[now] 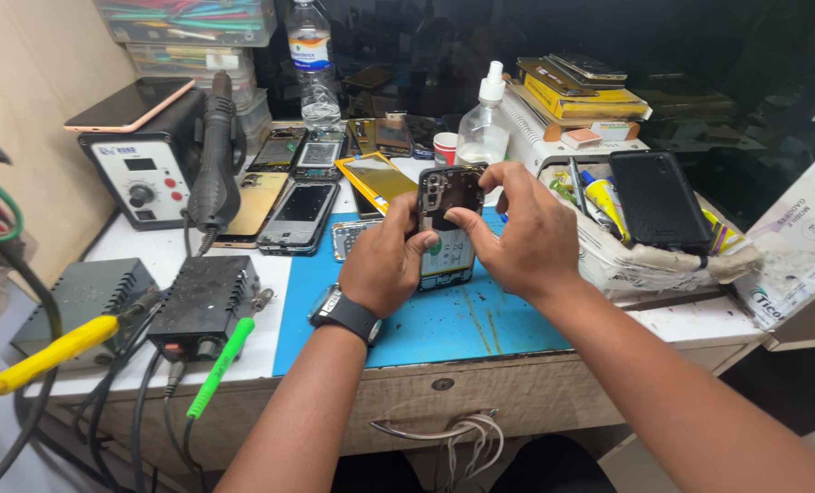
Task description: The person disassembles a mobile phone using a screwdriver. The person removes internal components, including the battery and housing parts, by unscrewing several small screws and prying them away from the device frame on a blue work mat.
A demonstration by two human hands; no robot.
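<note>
Opened phone (447, 228) in both hands' grip, left hand (382, 265), right hand (517, 233), lower half hidden

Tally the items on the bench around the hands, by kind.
Opened phone, held by left hand and right hand: 1
Bottles: 2
Hot-air station: 1
Blue mat: 1
Total: 5

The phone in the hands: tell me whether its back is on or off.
Off: the phone, held by left hand and right hand, shows its battery and inner frame.
</note>
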